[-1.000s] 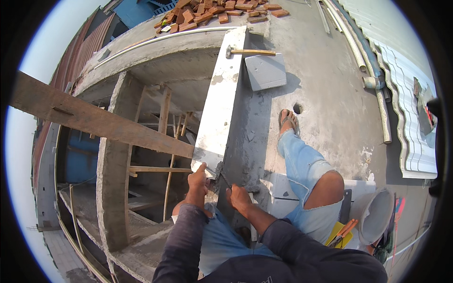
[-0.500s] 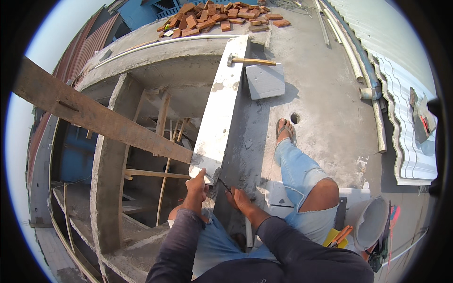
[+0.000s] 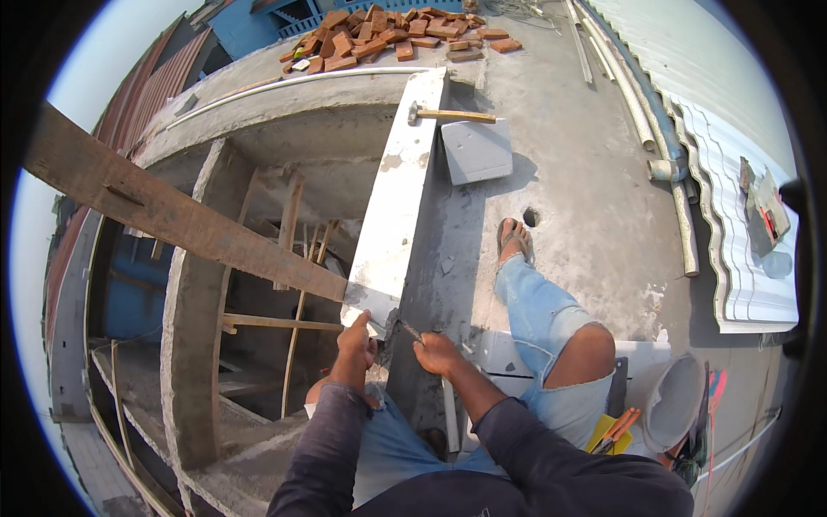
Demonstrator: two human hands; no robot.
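A row of white blocks [image 3: 389,226] forms a low wall top running away from me. At its near end my left hand [image 3: 356,343] is closed about the block's edge, index finger laid along the top. To the right of that corner, my right hand [image 3: 438,354] is closed round a thin dark metal tool [image 3: 412,331]. The tool's far end points at grey mortar [image 3: 391,320] on the block's end face; its tip is too small to make out. A hammer [image 3: 452,115] with a wooden handle lies across the wall's far part, over a loose white block [image 3: 476,151].
A long wooden plank [image 3: 181,211] slants in from the left to the wall. Left of the wall is a deep opening with concrete beams [image 3: 196,302] and wooden props. Red bricks [image 3: 379,36] lie piled far off. A bucket [image 3: 672,405] stands at right, near pipes [image 3: 633,112].
My right hand has drawn slightly right and away from the block's end, so more of the metal tool shows. My left hand stays at the block's edge. The view has shifted slightly.
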